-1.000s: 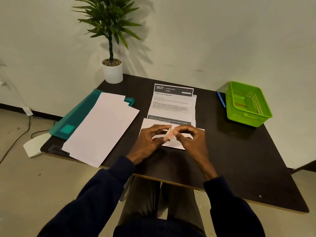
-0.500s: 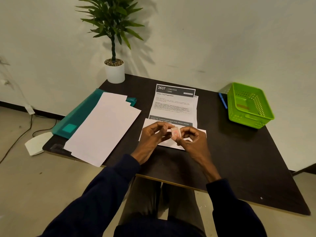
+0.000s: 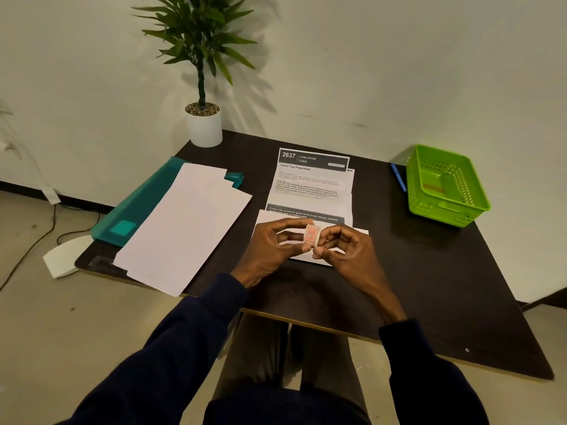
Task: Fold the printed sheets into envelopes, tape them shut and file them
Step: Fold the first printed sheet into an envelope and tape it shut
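Printed sheet (image 3: 310, 184) lies flat mid-desk, long axis running away from the person, header at the far end. Readable: "2637", "LIVING ROOM", "Guest Tray Preparation"; dark band near its lower edge starts "Empty tray, scattered guest items"; body text too small to read. More white paper peeks out along its right edge.

Just below the printed sheet, both hands pinch a small pinkish tape dispenser (image 3: 311, 235) between them, held above a folded white paper (image 3: 319, 259). Left hand (image 3: 273, 246) grips it from the left with thumb and fingertips; right hand (image 3: 346, 251) pinches its right side, fingers curled. No label legible on it.

Left of the printed sheet: blank white sheets (image 3: 184, 228), long axis diagonal, overlapping a teal folder (image 3: 135, 210). Right of it: blue pen (image 3: 398, 177), then green basket (image 3: 445, 184) at the desk (image 3: 445, 286) edge. Potted plant (image 3: 202, 87) at the far left corner.
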